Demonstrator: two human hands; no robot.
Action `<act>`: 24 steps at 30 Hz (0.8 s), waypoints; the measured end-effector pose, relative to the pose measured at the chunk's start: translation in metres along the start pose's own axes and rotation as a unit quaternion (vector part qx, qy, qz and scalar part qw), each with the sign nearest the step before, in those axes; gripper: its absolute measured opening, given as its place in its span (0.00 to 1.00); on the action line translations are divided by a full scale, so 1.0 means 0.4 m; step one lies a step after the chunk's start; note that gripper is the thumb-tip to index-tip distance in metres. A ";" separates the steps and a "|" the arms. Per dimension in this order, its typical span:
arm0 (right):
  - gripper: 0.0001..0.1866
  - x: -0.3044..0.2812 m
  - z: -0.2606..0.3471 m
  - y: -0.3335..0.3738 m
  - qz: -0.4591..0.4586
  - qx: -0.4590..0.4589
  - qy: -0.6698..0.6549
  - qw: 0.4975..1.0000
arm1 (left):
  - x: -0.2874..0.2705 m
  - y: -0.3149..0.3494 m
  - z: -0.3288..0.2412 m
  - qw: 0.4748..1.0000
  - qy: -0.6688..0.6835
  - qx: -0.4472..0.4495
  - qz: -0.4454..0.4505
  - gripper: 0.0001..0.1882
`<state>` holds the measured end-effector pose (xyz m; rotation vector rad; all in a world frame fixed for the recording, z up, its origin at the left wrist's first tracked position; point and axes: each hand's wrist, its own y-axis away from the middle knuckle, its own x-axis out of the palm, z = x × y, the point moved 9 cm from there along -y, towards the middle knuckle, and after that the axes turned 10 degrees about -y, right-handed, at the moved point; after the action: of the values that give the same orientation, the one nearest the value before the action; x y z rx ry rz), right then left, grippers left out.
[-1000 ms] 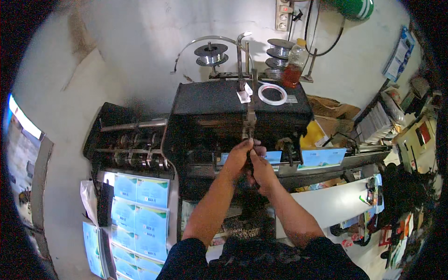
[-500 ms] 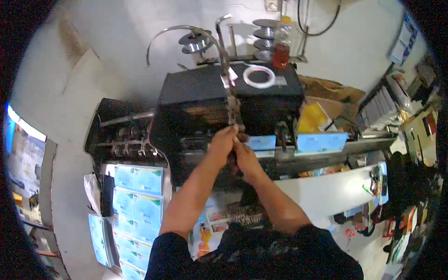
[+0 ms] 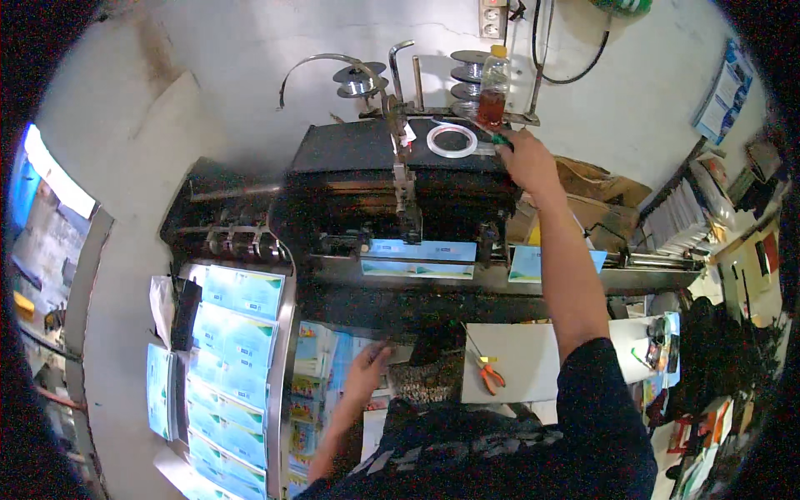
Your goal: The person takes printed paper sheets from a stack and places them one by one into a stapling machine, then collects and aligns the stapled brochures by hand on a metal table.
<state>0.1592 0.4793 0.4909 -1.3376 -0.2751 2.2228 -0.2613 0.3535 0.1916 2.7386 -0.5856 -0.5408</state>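
The right hand [image 3: 532, 162] was at the upper right corner of the black machine [image 3: 337, 150], its fingers closed around a green-handled tool [image 3: 502, 140]; that tool lay over the edge of the machine's top, its far end pointing inward and too small to make out clearly. The left hand [image 3: 365, 373] was low in front of the machine, left of its middle and well apart from the right one, with the fingers partly curled; whether they were clamped on anything could not be told, for the fingertips were dim and blurred. On the machine's top, just beside the tool, a white ring-shaped roll [image 3: 452, 142] lay flat. A metal upright [image 3: 406, 200] ran down the middle of the machine's front, and under its lower end a blue printed sheet [image 3: 421, 252] rested in the machine, with another blue sheet [image 3: 533, 263] farther along toward the machine's right end. A bottle [image 3: 493, 87] with a yellow cap and reddish-brown liquid stood upright at the machine's rear right. Behind the machine were a single wire spool [image 3: 360, 81] toward the left and a pile of spools [image 3: 468, 79] next to the bottle. Forward and right of the machine, pliers [image 3: 490, 377] with orange handles lay on a white board [image 3: 527, 346], while at the machine's front left, rows of blue printed sheets [image 3: 233, 358] overlapped one another. Brown cardboard [image 3: 596, 182] leaned at the machine's right side.
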 end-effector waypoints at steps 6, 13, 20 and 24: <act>0.20 0.051 -0.021 -0.031 -0.032 -0.091 -0.022 0.995 | -0.009 0.148 0.067 0.981 0.142 -0.116 -0.065 0.16; 0.16 0.145 -0.021 -0.069 0.008 0.014 0.140 0.990 | -0.061 0.237 0.250 0.974 0.119 -0.152 -0.120 0.15; 0.24 0.113 -0.109 -0.081 -0.080 -0.147 0.156 0.974 | -0.087 0.241 0.236 0.977 -0.107 -0.049 -0.180 0.20; 0.33 0.124 -0.092 -0.074 -0.007 -0.037 0.222 0.974 | -0.102 0.348 0.250 0.975 -0.070 -0.120 -0.175 0.20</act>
<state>0.1824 0.5271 0.4479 -1.8165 -0.2009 1.8510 -0.3838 0.2296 0.1637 2.5921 -0.0547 -0.8310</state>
